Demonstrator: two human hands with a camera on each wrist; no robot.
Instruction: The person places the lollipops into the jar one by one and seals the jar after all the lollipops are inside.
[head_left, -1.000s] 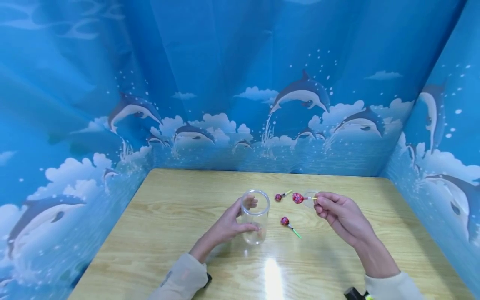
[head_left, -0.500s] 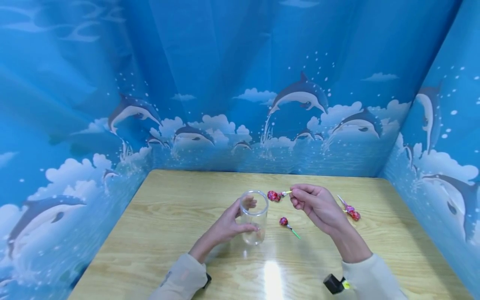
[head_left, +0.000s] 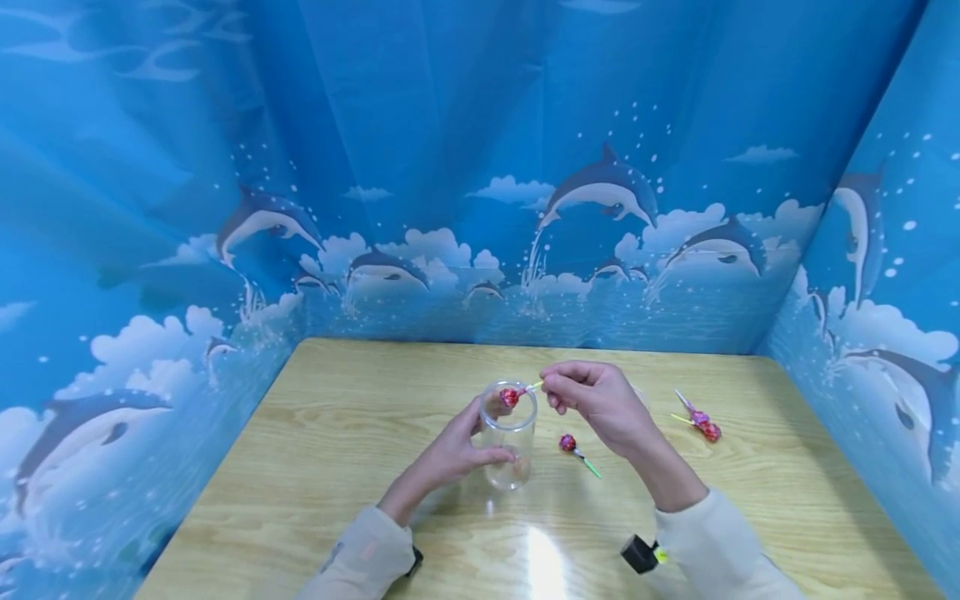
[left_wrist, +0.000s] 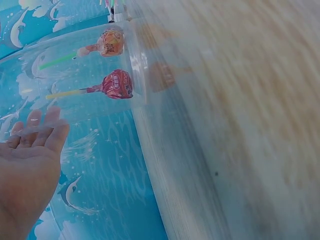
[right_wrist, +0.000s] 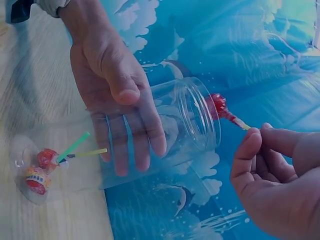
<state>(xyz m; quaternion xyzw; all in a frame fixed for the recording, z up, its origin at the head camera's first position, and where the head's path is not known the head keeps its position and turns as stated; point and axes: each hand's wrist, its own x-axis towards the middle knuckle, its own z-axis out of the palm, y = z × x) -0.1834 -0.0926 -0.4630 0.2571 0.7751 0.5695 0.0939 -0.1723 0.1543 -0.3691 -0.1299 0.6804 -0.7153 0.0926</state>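
Observation:
My left hand [head_left: 453, 448] grips a tall clear plastic jar [head_left: 519, 473], thumb on the near side, fingers round the far side. The jar stands upright on the table. Between thumb and forefinger, my right hand [head_left: 598, 402] pinches the yellow stick of a red-wrapped lollipop [head_left: 510, 397]. Its head is at the jar's mouth; the right wrist view shows the candy [right_wrist: 217, 106] right beside the rim. Both wrist views show a lollipop with a green stick [right_wrist: 75, 146] and one with a yellow stick [right_wrist: 90, 152], apparently inside the jar with their heads at its base.
On the wooden table [head_left: 360, 400], a green-stick lollipop [head_left: 567, 443] lies just right of the jar. Farther right, beyond my right forearm, a pair of lollipops [head_left: 705, 427] lies together. Dolphin-printed blue sheeting [head_left: 450, 167] walls in the back and sides.
My right hand has carried the lollipop leftward from the right side of the table to the jar's mouth. The left hand and jar have stayed nearly still.

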